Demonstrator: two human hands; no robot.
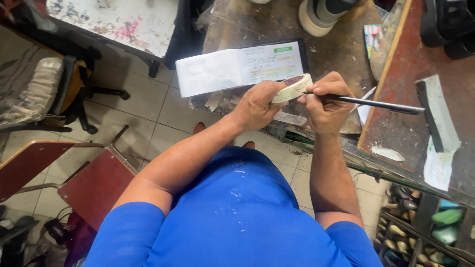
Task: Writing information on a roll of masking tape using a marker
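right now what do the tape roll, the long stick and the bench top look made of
Tape roll in the left hand: cream paper masking tape, matte, it seems. Long stick in the right hand: dark and slim with a slight sheen, metal or lacquered wood, unclear. Bench top: worn, stained brown wood.

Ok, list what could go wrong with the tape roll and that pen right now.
1. The left hand pinches the masking tape roll in mid-air, unsupported, so it may twist or slip under pressure from the pen.
2. The right hand holds the long dark pen near its tip; on the roll's curved surface the tip could skid.
3. The open booklet overhangs the workbench edge; a nudge might drop it.
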